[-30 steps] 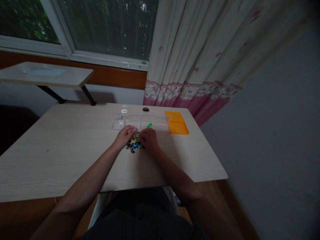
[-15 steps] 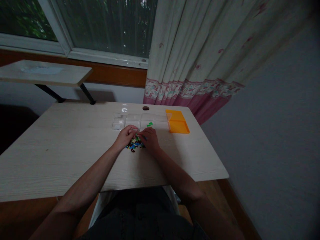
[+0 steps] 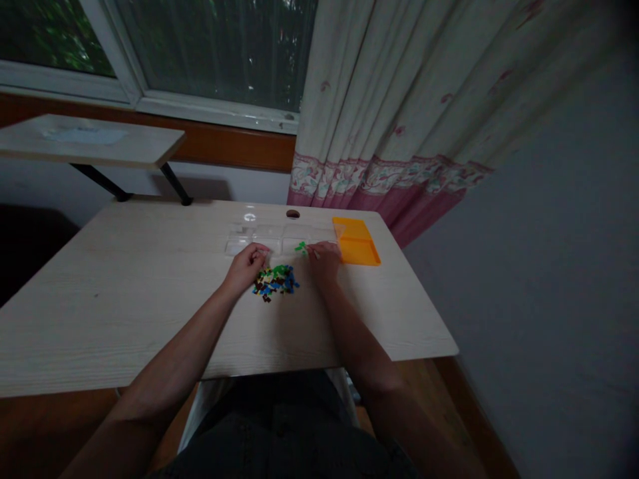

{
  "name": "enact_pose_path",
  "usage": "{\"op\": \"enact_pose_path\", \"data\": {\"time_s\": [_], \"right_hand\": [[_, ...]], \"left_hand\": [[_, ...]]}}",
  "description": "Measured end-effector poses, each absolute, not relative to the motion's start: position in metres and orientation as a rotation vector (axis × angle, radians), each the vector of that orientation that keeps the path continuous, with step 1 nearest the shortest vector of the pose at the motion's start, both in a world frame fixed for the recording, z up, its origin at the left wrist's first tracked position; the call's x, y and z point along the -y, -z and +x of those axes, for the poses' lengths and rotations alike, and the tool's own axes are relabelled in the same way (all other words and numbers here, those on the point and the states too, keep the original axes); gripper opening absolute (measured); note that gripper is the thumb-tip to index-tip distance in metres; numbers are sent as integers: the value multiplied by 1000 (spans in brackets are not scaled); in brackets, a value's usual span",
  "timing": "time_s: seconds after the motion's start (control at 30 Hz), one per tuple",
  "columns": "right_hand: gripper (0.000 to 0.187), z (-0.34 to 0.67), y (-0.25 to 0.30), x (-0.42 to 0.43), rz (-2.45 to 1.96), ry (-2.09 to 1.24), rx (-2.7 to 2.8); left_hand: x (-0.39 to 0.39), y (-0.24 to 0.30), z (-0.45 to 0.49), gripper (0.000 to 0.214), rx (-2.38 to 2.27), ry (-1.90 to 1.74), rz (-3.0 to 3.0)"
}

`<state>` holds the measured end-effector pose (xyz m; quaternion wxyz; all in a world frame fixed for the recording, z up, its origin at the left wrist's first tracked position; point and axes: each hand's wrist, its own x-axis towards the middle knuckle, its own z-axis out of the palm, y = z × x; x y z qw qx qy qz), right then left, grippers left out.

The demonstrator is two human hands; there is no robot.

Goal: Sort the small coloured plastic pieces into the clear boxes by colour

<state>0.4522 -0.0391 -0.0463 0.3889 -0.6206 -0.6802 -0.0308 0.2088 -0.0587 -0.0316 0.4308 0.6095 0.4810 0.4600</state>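
Note:
A pile of small building bricks point(image 3: 274, 282), mostly blue, brown, green and yellow, lies loose on the table. At the pile's far left edge is my left hand point(image 3: 246, 265), its fingers curled in a pinch; whatever they hold is too small to make out. My right hand point(image 3: 325, 262) reaches over the clear plastic box point(image 3: 268, 245), fingertips pinched beside several green bricks point(image 3: 301, 247) in one of its compartments. I cannot see what is between those fingertips.
An open orange plastic case point(image 3: 360, 251) lies just right of the clear box. Behind them the pale wooden table point(image 3: 150, 286) has a round cable hole point(image 3: 293, 214). A raised shelf point(image 3: 100, 143) on black legs stands at the back left, and a curtain point(image 3: 379, 133) hangs behind.
My right hand has moved from the pile to the right and away from me, over the box, uncovering more of the pile. The left hand has shifted slightly left and stays pinched.

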Motion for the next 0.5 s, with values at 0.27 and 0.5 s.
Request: {"op": "enact_pose_path", "data": {"time_s": [0.27, 0.5], "right_hand": [[29, 451, 45, 43, -1580, 56, 1726], [23, 446, 45, 51, -1505, 16, 1757]], "left_hand": [[58, 30, 202, 27, -1279, -1035, 1922], [56, 28, 197, 21, -1115, -783, 2390]]}}
